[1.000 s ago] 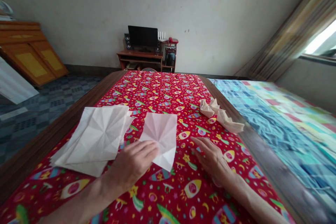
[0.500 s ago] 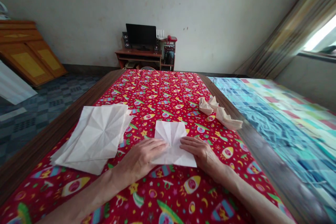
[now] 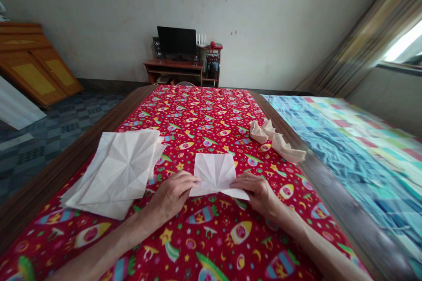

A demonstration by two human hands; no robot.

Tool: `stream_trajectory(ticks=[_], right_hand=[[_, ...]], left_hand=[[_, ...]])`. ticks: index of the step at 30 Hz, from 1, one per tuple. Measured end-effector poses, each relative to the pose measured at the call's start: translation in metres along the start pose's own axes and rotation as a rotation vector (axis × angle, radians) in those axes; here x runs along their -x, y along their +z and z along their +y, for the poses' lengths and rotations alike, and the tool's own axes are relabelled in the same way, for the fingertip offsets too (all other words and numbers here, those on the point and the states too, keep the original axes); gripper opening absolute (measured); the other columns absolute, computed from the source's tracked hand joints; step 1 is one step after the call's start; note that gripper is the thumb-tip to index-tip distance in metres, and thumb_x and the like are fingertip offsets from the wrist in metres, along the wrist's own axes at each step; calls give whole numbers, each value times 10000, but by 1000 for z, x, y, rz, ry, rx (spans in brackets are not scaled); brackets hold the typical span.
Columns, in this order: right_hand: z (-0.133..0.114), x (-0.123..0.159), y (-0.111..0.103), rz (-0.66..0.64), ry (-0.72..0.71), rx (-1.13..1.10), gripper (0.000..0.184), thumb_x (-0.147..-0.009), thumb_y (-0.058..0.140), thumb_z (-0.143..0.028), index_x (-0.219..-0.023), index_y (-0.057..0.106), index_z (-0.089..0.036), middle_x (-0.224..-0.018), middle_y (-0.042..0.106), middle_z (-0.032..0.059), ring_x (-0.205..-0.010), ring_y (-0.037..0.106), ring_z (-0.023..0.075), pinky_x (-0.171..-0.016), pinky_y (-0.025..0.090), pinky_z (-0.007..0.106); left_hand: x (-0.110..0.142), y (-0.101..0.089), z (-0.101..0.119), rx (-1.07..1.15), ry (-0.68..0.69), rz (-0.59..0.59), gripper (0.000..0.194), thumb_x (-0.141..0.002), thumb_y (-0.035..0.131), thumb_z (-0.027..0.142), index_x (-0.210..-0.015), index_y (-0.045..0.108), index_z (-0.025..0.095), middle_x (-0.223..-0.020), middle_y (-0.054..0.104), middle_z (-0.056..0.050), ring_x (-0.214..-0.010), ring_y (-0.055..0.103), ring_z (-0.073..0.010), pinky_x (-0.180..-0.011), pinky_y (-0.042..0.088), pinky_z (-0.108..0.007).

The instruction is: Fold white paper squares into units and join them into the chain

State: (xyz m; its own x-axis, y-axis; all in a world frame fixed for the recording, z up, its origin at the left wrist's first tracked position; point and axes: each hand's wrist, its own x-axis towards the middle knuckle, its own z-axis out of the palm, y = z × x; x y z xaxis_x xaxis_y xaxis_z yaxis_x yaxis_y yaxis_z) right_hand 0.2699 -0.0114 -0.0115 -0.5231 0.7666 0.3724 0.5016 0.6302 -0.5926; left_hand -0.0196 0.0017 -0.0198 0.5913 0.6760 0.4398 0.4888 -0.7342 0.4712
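A creased white sheet of paper (image 3: 214, 169) lies in front of me, its fold lines fanning out from a point near its lower middle. My left hand (image 3: 178, 189) pinches its left edge, with the thumb below and the fingers on top. On the opposite edge, my right hand (image 3: 253, 189) grips the paper the same way, and the near right corner sticks out under it. The near edge looks slightly raised. To the left is a stack of creased white sheets (image 3: 115, 171). Several folded paper pieces (image 3: 286, 149) sit toward the right edge.
A red patterned cloth (image 3: 204, 109) covers the long wooden table (image 3: 108, 116). Along the right side is a bed with a blue checked cover (image 3: 329, 140). A desk with a monitor (image 3: 177, 41) stands against the far wall, and a wooden cabinet (image 3: 36, 66) is at the left.
Both hands have slid outward from the middle of the sheet to its side edges and now pinch them. The sheet's near edge has lifted and shifted away from me.
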Motion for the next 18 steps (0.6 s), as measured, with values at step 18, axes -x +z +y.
stream_trajectory(ticks=[18], right_hand=[[3, -31, 10, 66, 489, 281, 308, -867, 495, -348, -612, 561, -189, -550, 562, -10, -520, 494, 110, -511, 268, 223]], left_hand=[[-25, 5, 10, -319, -356, -33, 276, -929, 452, 268, -746, 631, 166, -862, 584, -27, -751, 592, -135, -646, 443, -242]])
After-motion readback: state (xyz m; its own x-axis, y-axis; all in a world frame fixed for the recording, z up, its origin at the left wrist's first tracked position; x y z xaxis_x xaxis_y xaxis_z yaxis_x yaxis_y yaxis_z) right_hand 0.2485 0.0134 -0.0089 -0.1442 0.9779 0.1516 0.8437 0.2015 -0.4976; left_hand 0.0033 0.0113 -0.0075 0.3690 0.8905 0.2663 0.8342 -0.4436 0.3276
